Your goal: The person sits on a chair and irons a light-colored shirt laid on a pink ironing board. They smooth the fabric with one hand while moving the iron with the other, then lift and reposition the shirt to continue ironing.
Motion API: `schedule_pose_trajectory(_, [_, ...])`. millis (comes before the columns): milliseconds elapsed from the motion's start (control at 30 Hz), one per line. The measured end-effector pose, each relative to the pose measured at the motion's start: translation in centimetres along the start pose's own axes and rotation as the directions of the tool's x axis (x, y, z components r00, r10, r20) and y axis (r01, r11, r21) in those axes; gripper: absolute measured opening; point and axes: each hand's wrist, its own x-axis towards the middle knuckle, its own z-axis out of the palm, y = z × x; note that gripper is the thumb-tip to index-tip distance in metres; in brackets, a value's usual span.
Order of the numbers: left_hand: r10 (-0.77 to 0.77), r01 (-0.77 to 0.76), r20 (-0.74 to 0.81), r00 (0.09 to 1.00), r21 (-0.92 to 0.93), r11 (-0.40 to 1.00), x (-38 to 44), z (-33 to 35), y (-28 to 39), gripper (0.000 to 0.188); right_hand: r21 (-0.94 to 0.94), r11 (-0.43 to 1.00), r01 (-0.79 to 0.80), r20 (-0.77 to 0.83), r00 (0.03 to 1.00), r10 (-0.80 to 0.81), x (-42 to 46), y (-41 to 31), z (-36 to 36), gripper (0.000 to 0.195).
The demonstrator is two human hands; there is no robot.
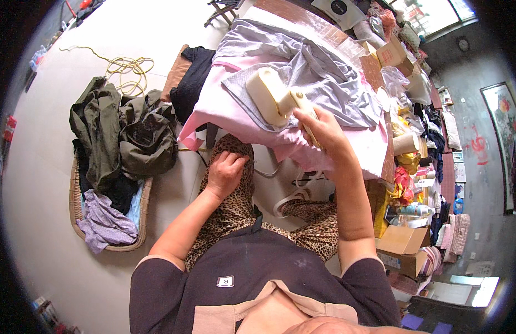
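My right hand [324,131] is closed around the handle of a cream handheld garment steamer [268,96]. The steamer's wide head lies over the near left part of a grey garment [320,79], which is spread with folds on a pink cloth [241,125] covering the table. Whether the head touches the garment cannot be told. My left hand [227,170] rests with bent fingers on my knee, on leopard-print trousers [224,208], and no object shows in it.
Left on the floor stands a wicker basket [146,217] with dark green and lilac clothes; a yellow cord [130,73] lies coiled beyond. Black and brown cloths [193,75] are left of the table. Along the right are a paper cup [406,143], bags and an open cardboard box [402,240].
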Motion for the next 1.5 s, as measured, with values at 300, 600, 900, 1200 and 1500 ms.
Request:
schedule_pose_trajectory(300, [0.049, -0.051, 0.034, 0.998, 0.063, 0.997, 1.1, -0.7, 1.1, 0.028, -0.032, 0.999, 0.042, -0.033, 0.999, -0.043, 3.0, -0.3, 0.6, 0.031])
schedule_pose_trajectory(600, [0.005, -0.005, 0.003, 1.000, 0.037, 0.999, 0.1, -0.3, 0.3, 0.025, 0.035, 0.999, -0.012, 0.085, 0.996, 0.009, -0.9, -0.3, -0.1, 0.035])
schedule_pose_trajectory(900, [0.010, -0.010, 0.001, 1.000, 0.044, 0.999, 0.1, -0.3, 0.5, 0.027, -0.052, 0.997, 0.049, -0.024, 0.998, -0.050, 3.3, 0.0, 0.7, 0.037])
schedule_pose_trajectory(1200, [0.003, -0.005, 0.045, 0.999, 0.051, 0.999, 0.5, -0.4, 0.8, 0.023, -0.062, 0.997, 0.036, 0.031, 0.999, -0.034, 0.7, -1.2, 1.1, 0.035])
schedule_pose_trajectory(1500, [-0.016, 0.016, 0.013, 1.000, 0.042, 0.999, -0.3, -0.1, 0.0, 0.022, -0.069, 0.996, 0.062, 0.037, 0.998, -0.059, 1.0, -0.8, 1.1, 0.033])
